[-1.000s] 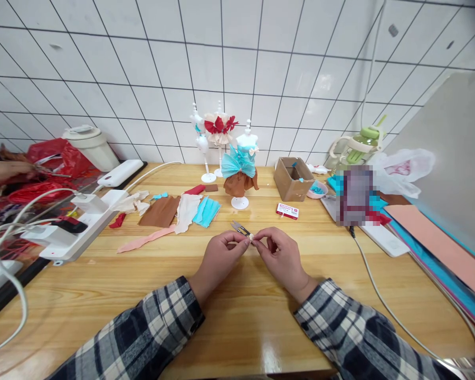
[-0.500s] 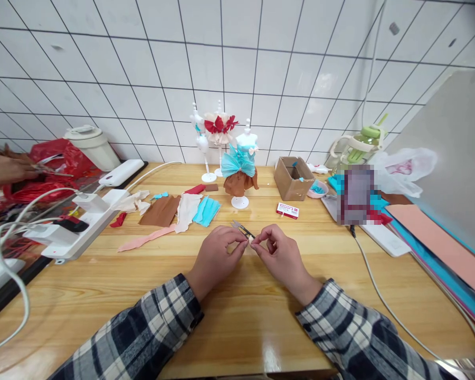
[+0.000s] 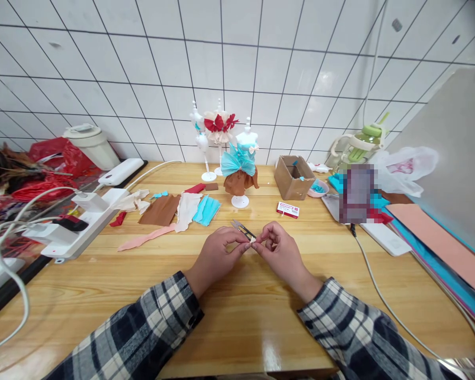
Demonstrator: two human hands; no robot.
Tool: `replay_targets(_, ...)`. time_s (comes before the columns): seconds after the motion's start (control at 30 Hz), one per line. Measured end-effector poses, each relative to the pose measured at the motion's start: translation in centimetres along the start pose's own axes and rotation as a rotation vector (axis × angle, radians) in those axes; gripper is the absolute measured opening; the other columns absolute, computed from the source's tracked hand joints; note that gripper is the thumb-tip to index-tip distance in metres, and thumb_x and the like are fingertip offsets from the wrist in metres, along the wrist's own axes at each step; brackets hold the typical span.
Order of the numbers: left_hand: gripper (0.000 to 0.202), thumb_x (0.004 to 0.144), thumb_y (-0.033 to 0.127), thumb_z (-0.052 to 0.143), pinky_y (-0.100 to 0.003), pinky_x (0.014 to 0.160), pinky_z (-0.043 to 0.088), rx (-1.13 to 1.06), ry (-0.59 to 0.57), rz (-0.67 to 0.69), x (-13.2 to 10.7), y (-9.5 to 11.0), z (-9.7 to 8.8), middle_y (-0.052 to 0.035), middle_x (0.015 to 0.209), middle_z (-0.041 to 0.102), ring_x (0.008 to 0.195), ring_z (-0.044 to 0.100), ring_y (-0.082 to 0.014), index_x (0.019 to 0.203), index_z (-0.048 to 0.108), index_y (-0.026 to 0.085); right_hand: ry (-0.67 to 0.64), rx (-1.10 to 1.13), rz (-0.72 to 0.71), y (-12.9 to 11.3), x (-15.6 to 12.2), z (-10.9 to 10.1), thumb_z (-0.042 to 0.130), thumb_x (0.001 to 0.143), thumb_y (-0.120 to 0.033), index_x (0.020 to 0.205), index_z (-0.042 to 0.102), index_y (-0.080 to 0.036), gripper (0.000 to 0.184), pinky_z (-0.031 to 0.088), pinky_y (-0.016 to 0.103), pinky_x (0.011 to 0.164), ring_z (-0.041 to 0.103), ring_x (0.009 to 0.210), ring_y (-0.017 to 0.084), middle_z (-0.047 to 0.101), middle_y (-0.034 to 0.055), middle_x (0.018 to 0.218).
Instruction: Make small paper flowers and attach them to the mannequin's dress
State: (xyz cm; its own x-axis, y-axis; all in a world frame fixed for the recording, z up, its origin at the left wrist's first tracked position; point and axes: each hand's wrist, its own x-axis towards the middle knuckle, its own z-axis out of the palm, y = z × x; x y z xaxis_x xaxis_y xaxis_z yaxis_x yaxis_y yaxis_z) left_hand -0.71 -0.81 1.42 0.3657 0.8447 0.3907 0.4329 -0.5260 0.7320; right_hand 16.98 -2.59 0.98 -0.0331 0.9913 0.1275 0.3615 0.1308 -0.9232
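Between my fingertips is a small cream piece of crepe paper (image 3: 253, 240), mostly covered by the fingers. My left hand (image 3: 219, 255) pinches it from the left, and my right hand (image 3: 280, 249) pinches it from the right, thumb against forefinger. Just beyond the fingers lie small thread snips (image 3: 240, 227) on the table, their blades pointing away to the left. Farther back stands a mini dress form (image 3: 241, 158) wearing a turquoise pleated top and a brown skirt. A red and white small box (image 3: 288, 209) lies to the right of it.
Brown (image 3: 159, 210), cream (image 3: 187, 211) and turquoise crepe sheets (image 3: 206, 210) lie left of centre, beside a pink strip (image 3: 146, 238). Two more dress forms stand behind. A cardboard box (image 3: 294, 179) is at back right. A power strip (image 3: 83, 227) with cables lines the left; a cable (image 3: 374, 279) crosses the right.
Both hands stay close together, with the cream piece shifted slightly right and showing more between the fingertips. Another person's hand at the far left has gone out of view.
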Motion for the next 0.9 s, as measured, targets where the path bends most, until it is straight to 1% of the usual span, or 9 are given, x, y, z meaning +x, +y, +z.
replay_targets(0.17, 0.011, 0.081, 0.027, 0.063, -0.031, 0.079, 0.050, 0.015, 0.002, -0.034, 0.0, 0.3, 0.1, -0.0047, 0.083, 0.072, 0.082, 0.066, -0.0178, 0.078, 0.070, 0.020, 0.005, -0.129, -0.046, 0.0, -0.3, 0.0, 0.065, 0.074, -0.028, 0.076, 0.047, -0.022, 0.018, 0.031, 0.022, 0.045, 0.039, 0.045, 0.009, 0.055, -0.0063, 0.058)
replay_targets(0.27, 0.010, 0.080, 0.026, 0.063, -0.032, 0.080, 0.050, -0.030, 0.027, -0.062, 0.0, 0.5, 0.1, -0.0051, 0.084, 0.072, 0.082, 0.065, -0.0182, 0.077, 0.070, 0.020, 0.005, -0.112, -0.049, 0.0, -0.3, 0.1, 0.066, 0.074, -0.030, 0.078, 0.049, -0.022, 0.019, 0.032, 0.022, 0.046, 0.041, 0.046, 0.009, 0.060, -0.0046, 0.064)
replay_targets(0.33, 0.012, 0.081, 0.027, 0.062, -0.031, 0.081, 0.050, -0.088, 0.051, -0.101, 0.1, 0.4, 0.0, -0.0061, 0.085, 0.072, 0.083, 0.065, -0.0183, 0.077, 0.070, 0.019, -0.004, -0.032, -0.032, 0.0, -0.2, 0.2, 0.068, 0.074, -0.032, 0.084, 0.052, -0.021, 0.022, 0.034, 0.022, 0.046, 0.042, 0.047, 0.008, 0.064, -0.0025, 0.071)
replay_targets(0.4, 0.014, 0.082, 0.028, 0.061, -0.031, 0.080, 0.051, -0.160, 0.074, -0.150, 0.2, 0.1, -0.1, -0.0072, 0.086, 0.072, 0.084, 0.065, -0.0184, 0.079, 0.070, 0.017, -0.028, 0.086, 0.002, 0.1, 0.0, 0.2, 0.069, 0.073, -0.035, 0.091, 0.056, -0.020, 0.026, 0.037, 0.022, 0.048, 0.047, 0.051, 0.009, 0.066, -0.0010, 0.074)
replay_targets(0.47, 0.016, 0.082, 0.030, 0.061, -0.031, 0.081, 0.051, -0.231, 0.092, -0.190, 0.3, -0.3, -0.1, -0.0077, 0.089, 0.072, 0.086, 0.065, -0.0187, 0.082, 0.069, 0.016, -0.070, 0.212, 0.057, 0.2, 0.2, 0.2, 0.070, 0.071, -0.037, 0.089, 0.060, -0.019, 0.028, 0.040, 0.021, 0.048, 0.052, 0.056, 0.010, 0.065, 0.0001, 0.072)
replay_targets(0.53, 0.017, 0.082, 0.032, 0.061, -0.031, 0.082, 0.051, -0.278, 0.091, -0.214, 0.3, -0.6, 0.0, -0.0075, 0.091, 0.071, 0.088, 0.065, -0.0188, 0.083, 0.068, 0.016, -0.125, 0.305, 0.128, 0.3, 0.4, 0.1, 0.071, 0.070, -0.041, 0.084, 0.063, -0.018, 0.028, 0.040, 0.020, 0.045, 0.053, 0.057, 0.011, 0.062, 0.0005, 0.070)
replay_targets(0.6, 0.017, 0.083, 0.032, 0.061, -0.031, 0.082, 0.051, -0.297, 0.072, -0.217, 0.3, -0.7, 0.0, -0.0067, 0.091, 0.071, 0.088, 0.065, -0.0182, 0.083, 0.067, 0.017, -0.182, 0.350, 0.187, 0.4, 0.4, 0.0, 0.071, 0.069, -0.043, 0.081, 0.065, -0.017, 0.029, 0.040, 0.019, 0.041, 0.051, 0.056, 0.010, 0.061, 0.0006, 0.070)
replay_targets(0.77, 0.016, 0.084, 0.031, 0.059, -0.028, 0.078, 0.051, -0.307, 0.041, -0.194, 0.2, -0.3, 0.1, -0.0044, 0.084, 0.069, 0.081, 0.064, -0.0158, 0.082, 0.066, 0.017, -0.309, 0.551, 0.324, 0.5, 0.3, -0.2, 0.071, 0.070, -0.046, 0.092, 0.066, -0.018, 0.036, 0.045, 0.017, 0.041, 0.052, 0.059, 0.009, 0.064, 0.0031, 0.083)
replay_targets(0.9, 0.016, 0.084, 0.031, 0.059, -0.028, 0.077, 0.050, -0.278, 0.061, -0.186, 0.2, -0.4, 0.0, -0.0047, 0.085, 0.068, 0.081, 0.063, -0.0159, 0.082, 0.066, 0.017, -0.323, 0.663, 0.416, 0.4, 0.3, -0.4, 0.078, 0.064, -0.042, 0.083, 0.062, -0.016, 0.035, 0.044, 0.016, 0.040, 0.050, 0.053, 0.007, 0.064, 0.0017, 0.076)
